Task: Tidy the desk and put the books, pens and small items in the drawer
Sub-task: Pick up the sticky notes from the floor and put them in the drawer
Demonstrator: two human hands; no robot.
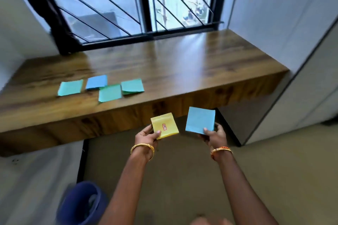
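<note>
My left hand (146, 136) pinches a yellow sticky-note pad (164, 127) with a small red mark, held in front of the desk's front edge. My right hand (213, 136) grips a blue sticky-note pad (200, 120) by its lower edge, just right of the yellow one. On the wooden desk (182, 64), at the left, lie several more pads: a teal one (70, 87), a blue one (96, 82), a green one (110, 93) and another green one (132, 86). No drawer is visible.
A barred window (128, 5) runs behind the desk, with a dark curtain (53, 14) at its left. A blue waste bin (82, 204) stands on the floor at lower left. A grey cabinet wall (301, 87) rises on the right.
</note>
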